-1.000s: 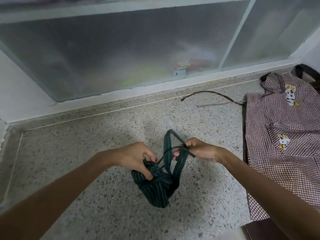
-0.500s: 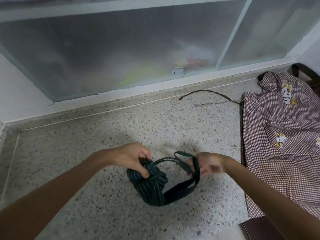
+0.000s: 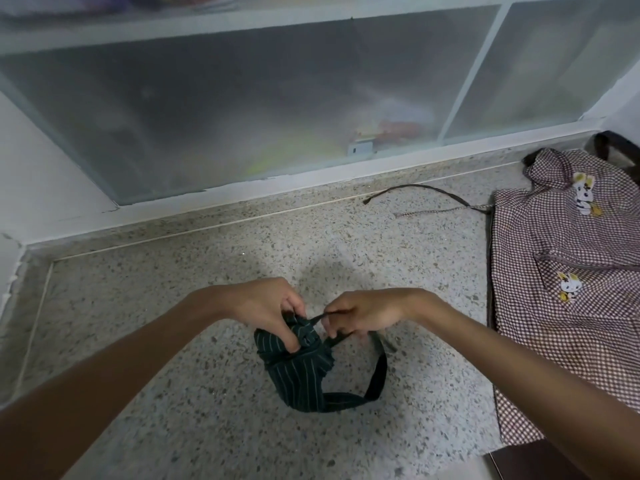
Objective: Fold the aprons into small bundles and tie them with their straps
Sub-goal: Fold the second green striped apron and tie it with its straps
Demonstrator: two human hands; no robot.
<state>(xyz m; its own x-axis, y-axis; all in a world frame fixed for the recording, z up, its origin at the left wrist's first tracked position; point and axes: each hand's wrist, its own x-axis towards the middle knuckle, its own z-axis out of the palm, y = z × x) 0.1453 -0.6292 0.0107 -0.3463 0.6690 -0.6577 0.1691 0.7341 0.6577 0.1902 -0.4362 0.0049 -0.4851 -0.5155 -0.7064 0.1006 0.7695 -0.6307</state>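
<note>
Since the earlier frame the right hand [image 3: 367,311] has come in from the right toward the bundle, and we now find both hands close together at its upper end; the strap loop, which it held up off the surface before, now trails low to the right. The left hand [image 3: 266,306] remains on the bundle as before.

We note the green striped apron [image 3: 301,372] rolled into a small bundle, lying on the speckled stone bench [image 3: 173,341] near the centre of the view. The left hand grips its upper end, fingers curled down over the fabric with the thumb against the gathered part. The right hand pinches a thin strap [image 3: 317,318] between thumb and fingers just beside the left hand — the strap runs from the gathered top across to that pinch. A wider dark strap [image 3: 377,379] loops out from under the right hand, down and back to the bundle's lower end, resting on the bench.

A checked apron [image 3: 561,306] with rabbit patches lies spread flat at the right of the bench, well apart from the bundle; its ties [image 3: 433,202] stretch leftward across the surface. Frosted sliding panels [image 3: 242,109] in a white frame stand along the far edge.
</note>
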